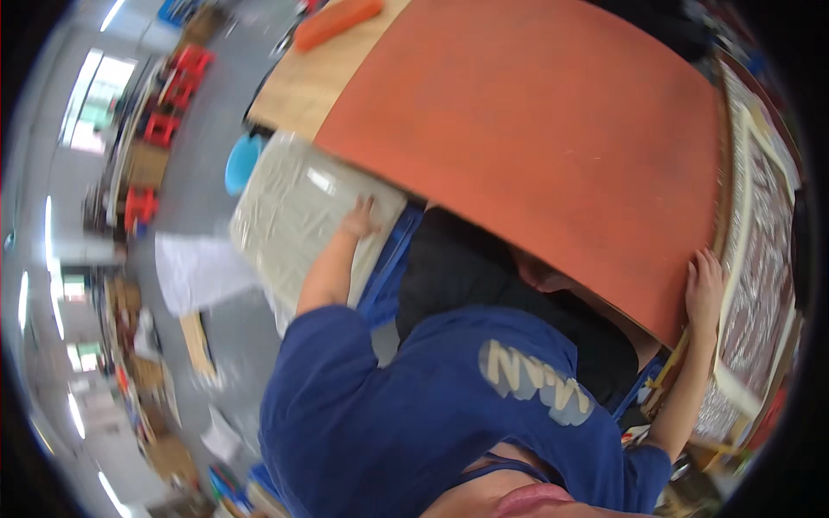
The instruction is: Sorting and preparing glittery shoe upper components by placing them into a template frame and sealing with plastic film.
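Observation:
My left hand (pixel 361 219) reaches out to the left and rests on a pale, plastic-covered stack or bundle (pixel 289 207), fingers apart, beside the table. The clear film on it is wrinkled and shiny. On the other side, my right hand (pixel 705 292) lies at the right edge of the orange-red mat (pixel 535 129), its fingers stretched out and nothing visible in them. The mat is a large flat sheet over the tabletop in front of me, and no item lies on the part I see. Under the wrapped bundle, blue material (pixel 393 255) shows.
A framed panel under clear plastic (pixel 760 276) stands close on the right. At the far left of the table, bare wood (pixel 315 82) carries an orange block (pixel 338 22). A light-blue bucket (pixel 244 162), a white sheet (pixel 203 269) and red stools (pixel 161 129) are on the left.

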A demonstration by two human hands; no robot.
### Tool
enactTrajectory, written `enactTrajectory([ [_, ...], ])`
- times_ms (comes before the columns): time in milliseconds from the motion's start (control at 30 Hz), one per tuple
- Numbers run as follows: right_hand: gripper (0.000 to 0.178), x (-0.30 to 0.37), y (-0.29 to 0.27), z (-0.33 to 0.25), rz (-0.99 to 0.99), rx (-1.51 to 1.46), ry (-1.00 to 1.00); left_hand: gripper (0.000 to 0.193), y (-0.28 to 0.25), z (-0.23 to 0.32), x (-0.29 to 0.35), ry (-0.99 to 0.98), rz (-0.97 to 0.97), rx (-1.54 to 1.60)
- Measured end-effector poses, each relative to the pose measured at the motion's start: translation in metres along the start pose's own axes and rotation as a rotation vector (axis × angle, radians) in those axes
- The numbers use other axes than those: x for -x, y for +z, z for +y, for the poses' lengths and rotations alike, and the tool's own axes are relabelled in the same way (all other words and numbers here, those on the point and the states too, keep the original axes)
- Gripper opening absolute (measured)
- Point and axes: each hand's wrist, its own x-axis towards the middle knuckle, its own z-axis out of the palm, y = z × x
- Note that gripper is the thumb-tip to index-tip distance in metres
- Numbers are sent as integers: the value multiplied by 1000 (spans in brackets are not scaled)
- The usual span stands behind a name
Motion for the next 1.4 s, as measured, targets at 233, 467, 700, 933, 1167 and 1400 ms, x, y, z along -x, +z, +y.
enactTrajectory([
  [233,30,-2,11,16,-24,124,-95,83,-15,6,30,58,61,87],
  [467,30,5,4,11,-32,123,-51,29,13,-1,51,-265,540,451],
  [700,21,1,-4,0,206,102,-258,18,-88,-70,115,-582,1397,1322],
  [933,16,3,-11,-13,220,-84,-221,23,-277,63,198,152,1745,1071],
  [1167,24,6,-25,-12,326,-192,-110,14,-292,310,169,981,948,715],
  [1400,6,4,-21,-16,392,-239,-98,37,-112,462,169,1503,227,118],
])
